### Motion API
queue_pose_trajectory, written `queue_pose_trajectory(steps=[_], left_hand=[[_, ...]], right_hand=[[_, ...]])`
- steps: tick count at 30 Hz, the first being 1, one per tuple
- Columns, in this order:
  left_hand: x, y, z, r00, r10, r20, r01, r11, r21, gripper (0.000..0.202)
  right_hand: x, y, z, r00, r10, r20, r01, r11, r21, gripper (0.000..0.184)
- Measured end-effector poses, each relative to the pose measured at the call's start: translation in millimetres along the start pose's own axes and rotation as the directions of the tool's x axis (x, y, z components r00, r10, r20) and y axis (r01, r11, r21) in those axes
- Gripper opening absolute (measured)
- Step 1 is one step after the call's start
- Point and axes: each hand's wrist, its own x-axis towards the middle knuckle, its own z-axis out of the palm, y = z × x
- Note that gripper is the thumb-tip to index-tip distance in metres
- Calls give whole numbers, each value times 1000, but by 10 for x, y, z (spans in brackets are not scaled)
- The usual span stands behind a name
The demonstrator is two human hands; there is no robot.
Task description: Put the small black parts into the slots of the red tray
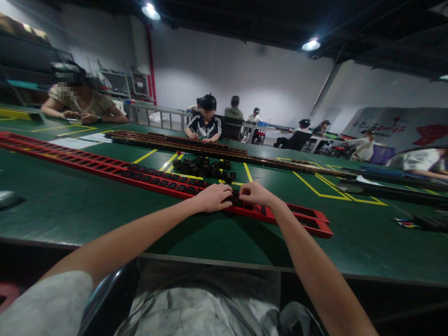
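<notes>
A long red slotted rail point(105, 173) lies slantwise over the table, with paired rows of black square modules point(171, 185) seated in its middle stretch. Over the rail, my left hand point(214, 197) has its fingers bent round a small black module point(236, 198). From the other side my right hand point(258, 192) pinches at that same module, its fingertips partly hidden. Whether the module is fully seated cannot be made out. Just beyond my hands is a loose heap of black modules point(201, 166).
Behind the heap lie long brown-and-black rails point(175, 142). Paper sheets point(75, 142) rest at the left, a grey object point(9, 199) at the near left. Cables point(408, 223) lie at the right. Co-workers sit opposite point(206, 122) and at the left point(84, 105).
</notes>
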Motion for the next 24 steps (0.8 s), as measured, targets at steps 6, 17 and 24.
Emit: queue_pose_trajectory(steps=[6, 17, 24], left_hand=[[-2, 5, -13, 1000, 2, 8, -2, 1000, 5, 33], [-11, 99, -17, 999, 25, -22, -24, 998, 56, 35], [4, 260, 26, 980, 200, -19, -198, 977, 77, 48]], right_hand=[[13, -18, -10, 995, 27, 95, -26, 1000, -13, 6], [51, 125, -86, 996, 47, 75, -49, 998, 38, 13], [737, 470, -72, 947, 156, -280, -223, 948, -226, 33]])
